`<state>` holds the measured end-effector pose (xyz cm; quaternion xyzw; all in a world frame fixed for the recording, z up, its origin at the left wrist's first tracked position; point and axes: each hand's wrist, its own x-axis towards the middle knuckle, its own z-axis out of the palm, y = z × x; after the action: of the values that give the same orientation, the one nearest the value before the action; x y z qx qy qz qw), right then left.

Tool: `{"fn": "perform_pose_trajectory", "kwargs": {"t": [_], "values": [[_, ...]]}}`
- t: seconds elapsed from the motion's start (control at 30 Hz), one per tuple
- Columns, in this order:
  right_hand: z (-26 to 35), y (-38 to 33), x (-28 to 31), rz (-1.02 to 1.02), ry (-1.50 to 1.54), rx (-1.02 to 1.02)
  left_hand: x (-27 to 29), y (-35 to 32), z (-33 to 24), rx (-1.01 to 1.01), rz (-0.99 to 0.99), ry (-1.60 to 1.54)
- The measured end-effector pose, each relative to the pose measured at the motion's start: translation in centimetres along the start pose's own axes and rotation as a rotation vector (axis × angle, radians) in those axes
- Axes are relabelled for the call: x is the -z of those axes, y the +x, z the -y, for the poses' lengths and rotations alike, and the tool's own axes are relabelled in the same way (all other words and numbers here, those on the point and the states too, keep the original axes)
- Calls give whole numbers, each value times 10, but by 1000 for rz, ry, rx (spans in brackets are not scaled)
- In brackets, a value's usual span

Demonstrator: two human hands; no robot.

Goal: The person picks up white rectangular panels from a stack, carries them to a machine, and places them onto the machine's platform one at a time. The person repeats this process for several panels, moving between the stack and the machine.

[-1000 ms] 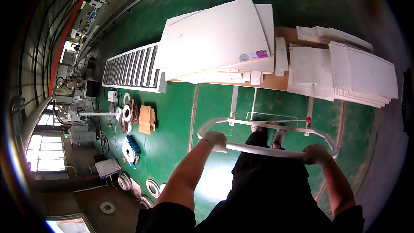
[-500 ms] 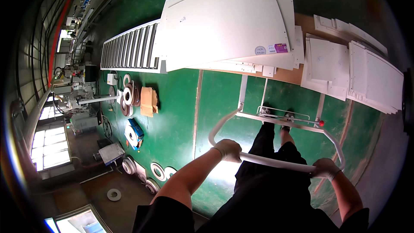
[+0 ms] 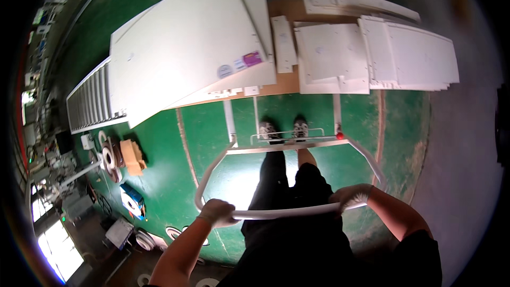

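A curved white handlebar (image 3: 287, 213) crosses in front of my body. My left hand (image 3: 217, 213), in a pale glove, is wrapped round its left end. Gloved as well, my right hand (image 3: 351, 195) grips the right part of the bar. From there the bent tubes run forward to a crossbar (image 3: 287, 148), which carries a thin wire loop and a red knob (image 3: 340, 135). Beyond it, flat white panels (image 3: 180, 42) lie stacked on a brown board (image 3: 289, 84). The largest panel bears a purple label (image 3: 252, 58).
Smaller white panels (image 3: 332, 50) are piled on the right of the board. A roller conveyor (image 3: 90, 98) adjoins the left side. On the green floor at left lie a cardboard piece (image 3: 133, 158), rolls of edging (image 3: 109, 157) and a blue box (image 3: 133, 200). Grey floor (image 3: 451, 143) borders the right.
The view has turned, so the panels and floor items sit farther left. Both hands keep hold of the handlebar, which now lies more level across the picture.
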<state>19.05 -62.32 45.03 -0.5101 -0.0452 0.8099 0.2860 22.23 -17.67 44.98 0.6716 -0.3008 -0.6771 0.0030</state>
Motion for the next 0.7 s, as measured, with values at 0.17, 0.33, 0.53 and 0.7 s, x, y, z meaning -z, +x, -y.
{"fn": "perform_pose_trajectory", "kwargs": {"t": [0.17, 0.33, 0.53, 0.7], "values": [[-81, 37, 43, -541, 1051, 367, -15, 10, 10, -46, -63, 20], [-126, 80, 118, -1160, 171, -218, -21, 17, 13, -27, -45, 51], [-162, 153, 142, -1237, 128, -397, -21, 18, 16, -76, -84, 64], [-125, 134, 144, -1353, 96, -396, -27, 16, 19, -110, -202, 11]]}}
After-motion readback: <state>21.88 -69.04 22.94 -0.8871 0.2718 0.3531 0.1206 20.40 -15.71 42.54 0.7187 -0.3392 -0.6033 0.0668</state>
